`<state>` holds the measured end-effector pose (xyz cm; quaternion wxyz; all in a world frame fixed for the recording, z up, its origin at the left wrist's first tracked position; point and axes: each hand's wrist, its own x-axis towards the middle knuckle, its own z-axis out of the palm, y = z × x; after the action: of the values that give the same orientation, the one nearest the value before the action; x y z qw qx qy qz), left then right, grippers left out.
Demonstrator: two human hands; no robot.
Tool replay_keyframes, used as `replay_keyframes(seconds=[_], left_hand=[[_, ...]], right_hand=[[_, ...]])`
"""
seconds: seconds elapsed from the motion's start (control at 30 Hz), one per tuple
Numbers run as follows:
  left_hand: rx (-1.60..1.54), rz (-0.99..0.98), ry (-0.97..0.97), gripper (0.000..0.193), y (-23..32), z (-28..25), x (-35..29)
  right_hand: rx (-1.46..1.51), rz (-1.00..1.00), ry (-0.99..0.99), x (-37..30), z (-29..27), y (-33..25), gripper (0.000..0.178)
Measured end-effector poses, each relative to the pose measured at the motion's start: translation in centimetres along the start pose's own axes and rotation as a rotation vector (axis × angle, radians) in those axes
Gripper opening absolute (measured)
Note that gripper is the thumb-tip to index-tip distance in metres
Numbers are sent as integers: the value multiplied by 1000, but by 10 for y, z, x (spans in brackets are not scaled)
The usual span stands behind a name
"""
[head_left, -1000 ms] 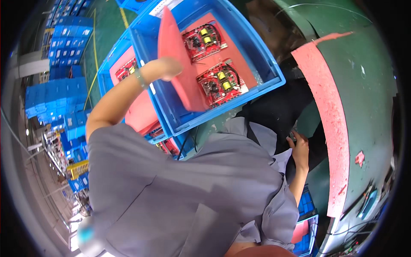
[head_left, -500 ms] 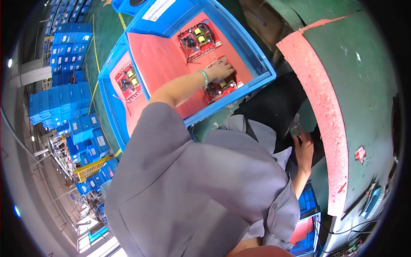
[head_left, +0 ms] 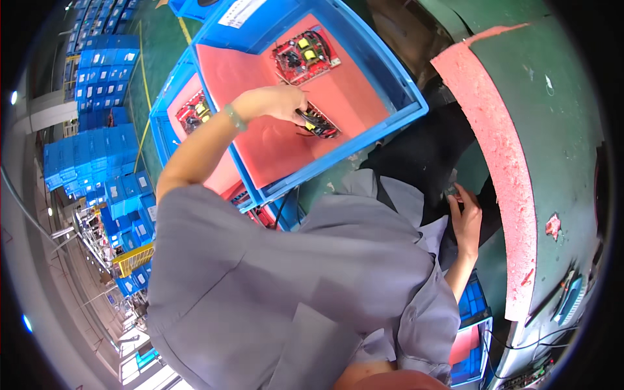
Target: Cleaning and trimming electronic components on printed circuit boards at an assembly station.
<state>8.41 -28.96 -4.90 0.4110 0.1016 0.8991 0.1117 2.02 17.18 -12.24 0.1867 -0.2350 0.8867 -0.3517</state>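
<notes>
My left hand (head_left: pixel 286 103), with a pale green bangle at the wrist, reaches into a blue plastic crate (head_left: pixel 338 140) lined with pink foam. Its fingers grip the edge of a circuit board (head_left: pixel 318 125), which is tilted up from the foam. Another red circuit board (head_left: pixel 304 55) with yellow and black parts lies flat farther back in the same crate. By my dark-trousered leg, my right hand (head_left: pixel 465 218) has its fingers curled in. A small pale, greyish thing shows at its fingertips, too small to make out.
A pink foam strip (head_left: pixel 500 149) runs along the edge of a green work surface (head_left: pixel 565 130) at right. Beside the crate, a second compartment or crate holds another board (head_left: pixel 193 112). Stacked blue crates (head_left: pixel 101 71) stand far left. Another crate (head_left: pixel 478 351) and cables lie lower right.
My left hand has moved left from over the nearer board and now grips it by its edge, tilting it up from the foam. My right hand stays by the leg.
</notes>
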Motion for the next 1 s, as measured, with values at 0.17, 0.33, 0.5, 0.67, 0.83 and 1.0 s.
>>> replay_keyframes(seconds=[0.17,0.33,0.5,0.67,0.83,1.0], left_hand=[[-49,-95,601,26,69,-80,-84],[-198,-280,1363,27,122,-129,-157],[-418,327,1666,21,169,-169,-128],[-32,838,1783,19,263,-181,-2],[288,909,1724,18,314,-137,106],[278,1005,1574,24,318,-97,132]], right_hand=[[118,-126,-77,13,-20,-73,28],[145,-463,-125,14,-24,-105,33],[109,-397,92,-19,-40,-105,31],[139,-198,234,-70,-58,-79,30],[93,-21,390,-112,-82,-77,31],[118,128,462,-138,-109,-64,31]])
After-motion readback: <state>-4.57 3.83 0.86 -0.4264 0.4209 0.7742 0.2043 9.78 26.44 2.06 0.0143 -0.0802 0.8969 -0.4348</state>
